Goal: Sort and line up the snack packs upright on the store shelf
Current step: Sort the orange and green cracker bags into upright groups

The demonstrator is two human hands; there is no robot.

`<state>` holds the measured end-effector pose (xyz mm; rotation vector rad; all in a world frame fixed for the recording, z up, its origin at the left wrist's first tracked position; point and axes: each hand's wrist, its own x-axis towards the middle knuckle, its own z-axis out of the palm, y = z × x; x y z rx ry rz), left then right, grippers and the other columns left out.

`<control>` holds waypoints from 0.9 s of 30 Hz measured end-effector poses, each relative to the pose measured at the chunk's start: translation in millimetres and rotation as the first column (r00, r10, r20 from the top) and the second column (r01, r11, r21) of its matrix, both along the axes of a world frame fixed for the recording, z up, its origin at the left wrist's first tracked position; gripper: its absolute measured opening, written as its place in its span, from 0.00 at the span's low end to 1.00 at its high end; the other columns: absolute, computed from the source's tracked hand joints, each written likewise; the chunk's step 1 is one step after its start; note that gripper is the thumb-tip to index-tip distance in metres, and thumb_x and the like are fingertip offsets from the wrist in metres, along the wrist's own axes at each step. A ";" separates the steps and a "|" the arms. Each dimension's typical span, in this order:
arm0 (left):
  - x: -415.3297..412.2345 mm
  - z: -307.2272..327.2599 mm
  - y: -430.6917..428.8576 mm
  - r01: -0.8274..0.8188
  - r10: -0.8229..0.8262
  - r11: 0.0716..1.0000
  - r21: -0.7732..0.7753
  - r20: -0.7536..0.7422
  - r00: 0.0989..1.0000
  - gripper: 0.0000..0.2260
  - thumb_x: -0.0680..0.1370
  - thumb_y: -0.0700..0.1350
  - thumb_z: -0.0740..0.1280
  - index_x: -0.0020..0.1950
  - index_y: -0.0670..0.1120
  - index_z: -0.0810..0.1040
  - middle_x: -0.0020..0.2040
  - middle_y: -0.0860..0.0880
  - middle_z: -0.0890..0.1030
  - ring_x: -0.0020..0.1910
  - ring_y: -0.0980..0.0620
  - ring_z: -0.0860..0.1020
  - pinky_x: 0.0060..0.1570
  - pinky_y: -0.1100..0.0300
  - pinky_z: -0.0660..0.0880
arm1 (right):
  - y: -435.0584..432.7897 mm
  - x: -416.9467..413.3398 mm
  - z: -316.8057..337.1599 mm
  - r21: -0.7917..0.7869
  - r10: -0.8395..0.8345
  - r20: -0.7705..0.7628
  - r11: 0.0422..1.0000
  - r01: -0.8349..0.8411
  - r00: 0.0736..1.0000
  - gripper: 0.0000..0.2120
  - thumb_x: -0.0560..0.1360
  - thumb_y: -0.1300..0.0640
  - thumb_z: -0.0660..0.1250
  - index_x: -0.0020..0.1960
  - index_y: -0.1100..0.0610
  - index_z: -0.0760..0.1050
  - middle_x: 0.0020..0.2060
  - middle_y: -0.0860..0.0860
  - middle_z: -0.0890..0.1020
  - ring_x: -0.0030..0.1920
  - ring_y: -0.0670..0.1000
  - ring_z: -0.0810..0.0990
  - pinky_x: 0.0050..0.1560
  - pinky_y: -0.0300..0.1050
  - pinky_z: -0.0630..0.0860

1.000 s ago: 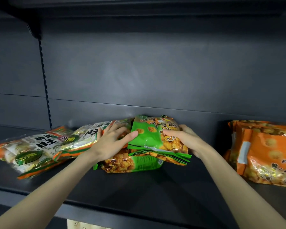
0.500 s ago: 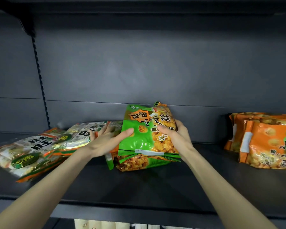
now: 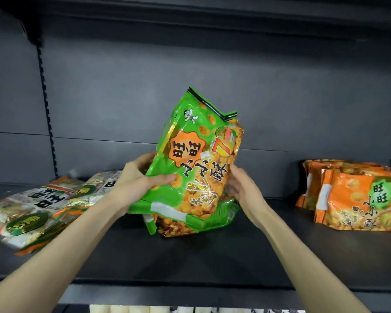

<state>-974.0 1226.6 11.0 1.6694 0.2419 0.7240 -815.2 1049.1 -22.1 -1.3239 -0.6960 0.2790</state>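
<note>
L hand [image 3: 138, 184] pinching green pack [image 3: 196, 159], grip of R hand [image 3: 244, 188] unclear, we shd stand it base-flat on shelf [image 3: 212, 256].

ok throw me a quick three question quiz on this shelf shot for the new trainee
1. True or false: the green snack pack gripped by the left hand lies flat on the shelf.
2. The orange snack packs stand on which side of it? A left, B right, C in front.
3. What lies on the shelf just under the raised pack?

Key: 1 false, it is lifted and nearly upright. 2 B. 3 a second green snack pack.
</note>
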 end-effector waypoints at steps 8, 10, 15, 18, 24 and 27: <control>1.9 9.3 14.4 -0.124 0.123 0.992 0.023 0.049 0.991 0.22 0.65 0.39 0.78 0.57 0.45 0.79 0.50 0.49 0.84 0.45 0.50 0.84 0.48 0.55 0.80 | 2.5 44.0 -43.4 -0.476 -0.219 -0.039 0.862 0.175 0.975 0.48 0.64 0.30 0.67 0.74 0.57 0.59 0.70 0.52 0.70 0.68 0.54 0.70 0.69 0.53 0.67; 2.2 10.4 19.2 -0.143 0.142 0.989 0.030 0.037 0.989 0.23 0.64 0.40 0.79 0.58 0.46 0.79 0.50 0.50 0.85 0.46 0.50 0.84 0.50 0.53 0.79 | 7.6 46.5 -44.4 -0.462 -0.218 -0.123 0.876 0.139 0.968 0.40 0.64 0.34 0.72 0.67 0.56 0.68 0.60 0.52 0.77 0.58 0.52 0.77 0.58 0.51 0.77; 0.1 8.4 23.2 -0.169 0.170 0.985 -0.022 0.021 0.985 0.23 0.65 0.39 0.78 0.58 0.44 0.79 0.50 0.49 0.85 0.44 0.49 0.84 0.49 0.54 0.80 | 18.2 54.6 -46.7 -0.459 -0.257 -0.104 0.869 0.183 0.961 0.36 0.57 0.44 0.81 0.57 0.59 0.72 0.51 0.55 0.82 0.50 0.54 0.81 0.49 0.51 0.81; -0.2 8.1 21.8 -0.168 0.169 0.985 -0.031 0.039 0.985 0.20 0.66 0.38 0.77 0.57 0.44 0.80 0.49 0.49 0.85 0.45 0.49 0.84 0.47 0.56 0.81 | 14.7 54.1 -43.3 -0.392 -0.333 -0.067 0.876 0.282 0.941 0.40 0.57 0.53 0.83 0.63 0.61 0.69 0.54 0.56 0.80 0.53 0.57 0.81 0.56 0.55 0.78; 9.8 7.5 22.7 -0.174 0.169 0.977 0.126 0.045 0.985 0.21 0.64 0.40 0.79 0.55 0.50 0.81 0.46 0.52 0.85 0.45 0.52 0.84 0.52 0.52 0.79 | -44.1 55.9 -11.4 -0.157 -0.457 0.094 0.870 0.466 0.884 0.25 0.64 0.60 0.79 0.59 0.60 0.76 0.52 0.55 0.83 0.49 0.54 0.83 0.53 0.52 0.80; 21.0 4.0 15.4 -0.186 0.191 0.942 0.279 0.010 0.982 0.21 0.61 0.47 0.81 0.51 0.57 0.82 0.46 0.53 0.85 0.44 0.58 0.82 0.54 0.54 0.77 | -80.0 48.0 -1.2 -0.030 -0.472 0.170 0.875 0.484 0.865 0.13 0.69 0.62 0.74 0.52 0.55 0.77 0.49 0.55 0.84 0.45 0.50 0.82 0.45 0.44 0.80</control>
